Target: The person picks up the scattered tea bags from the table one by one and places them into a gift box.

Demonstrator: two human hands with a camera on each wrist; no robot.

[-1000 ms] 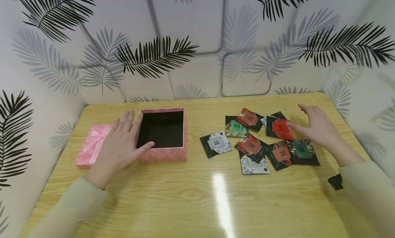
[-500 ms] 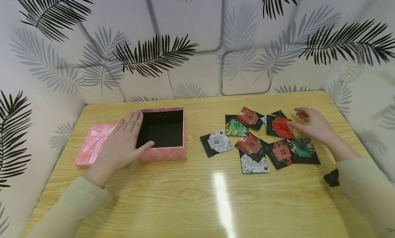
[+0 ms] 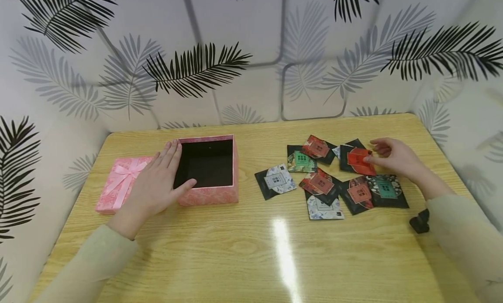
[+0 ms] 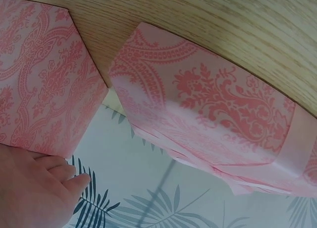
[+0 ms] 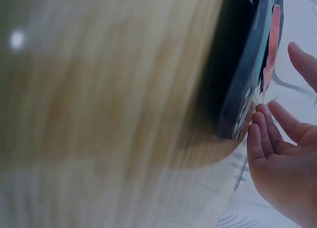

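Observation:
My left hand (image 3: 157, 176) rests with straight fingers along the left rim of an open pink patterned box (image 3: 208, 197), its thumb over the near left corner. The box's inside is black. In the left wrist view, that hand (image 4: 37, 191) touches the box's side wall (image 4: 49, 84). My right hand (image 3: 397, 159) reaches over the far right packets, its thumb at the edge of a black sachet with a red label (image 3: 355, 160). Its other fingers are bent beyond the sachet. In the right wrist view, the hand (image 5: 285, 153) shows a gap between thumb and fingers.
A pink lid with a ribbon bow (image 3: 122, 180) lies left of the box, partly behind my left hand. Several flat sachets overlap on the wooden table (image 3: 220, 255), among them a green-labelled one (image 3: 301, 160) and a white-and-black one (image 3: 276, 180). A small black object (image 3: 420, 221) shows beside the right sleeve.
My right hand has moved slightly left onto the red-labelled sachet, its thumb at the edge and its fingers more bent. The left hand stays at the box.

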